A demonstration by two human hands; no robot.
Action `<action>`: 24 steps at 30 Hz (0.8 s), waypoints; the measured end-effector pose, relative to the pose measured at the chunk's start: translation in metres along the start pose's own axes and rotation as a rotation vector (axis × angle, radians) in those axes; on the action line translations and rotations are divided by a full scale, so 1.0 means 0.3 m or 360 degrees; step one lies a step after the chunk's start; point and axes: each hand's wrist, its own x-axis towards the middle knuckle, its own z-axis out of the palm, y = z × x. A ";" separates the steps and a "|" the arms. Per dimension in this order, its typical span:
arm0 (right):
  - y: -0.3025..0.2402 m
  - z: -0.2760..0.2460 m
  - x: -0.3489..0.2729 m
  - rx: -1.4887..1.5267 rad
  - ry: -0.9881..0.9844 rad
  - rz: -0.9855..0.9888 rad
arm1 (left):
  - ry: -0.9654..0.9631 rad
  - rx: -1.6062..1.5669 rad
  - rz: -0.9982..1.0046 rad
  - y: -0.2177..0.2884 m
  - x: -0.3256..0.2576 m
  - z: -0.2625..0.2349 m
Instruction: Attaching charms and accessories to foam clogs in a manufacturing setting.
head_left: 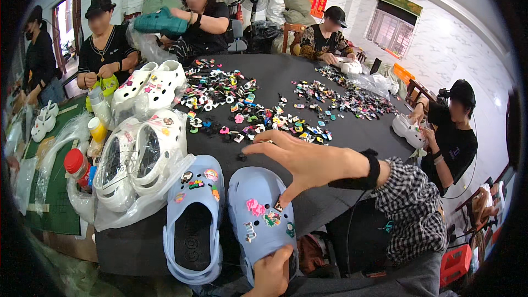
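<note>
A light blue clog [245, 187] with several charms on its upper stands near the table's front edge. At its lower end my left hand [270, 275] grips it; some fingers are hidden. Over its upper spreads my right hand [311, 157], fingers stretched out and apart. Its thumb tip meets a small brown charm [279, 206] at a hole on the clog's right side. Pink, green and whitish charms sit around it. The matching blue clog [170, 231], also with charms, lies just left, its opening toward me.
Loose charms [264, 118] lie in heaps across the black table [269, 71]. White clogs [118, 179] in clear plastic stand at left, near a red-lidded jar [77, 162] and a yellow-capped bottle [97, 129]. Several co-workers handle clogs around the table. A red stool [455, 264] stands at right.
</note>
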 end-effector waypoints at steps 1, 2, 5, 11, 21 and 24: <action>0.025 0.017 0.001 -0.0006 -0.0001 0.0004 | 0.0144 -0.0102 -0.0087 -0.006 -0.002 0.008; 0.048 0.036 0.014 0.0296 -0.0185 0.0032 | 0.0141 -0.0102 -0.0088 -0.003 -0.004 0.008; 0.066 0.046 0.041 0.0816 -0.0609 0.0204 | 0.0109 -0.0129 -0.0133 0.003 -0.006 0.009; 0.024 0.042 0.053 0.0857 -0.0752 0.0375 | 0.0030 -0.0133 -0.0095 0.009 -0.017 0.003; 0.040 0.088 -0.049 0.0870 -0.0292 0.0212 | -0.0102 0.0057 0.0155 -0.014 -0.001 0.002; -0.032 0.084 -0.088 0.0797 -0.0060 0.0445 | -0.0134 0.0076 0.0207 0.019 -0.013 0.002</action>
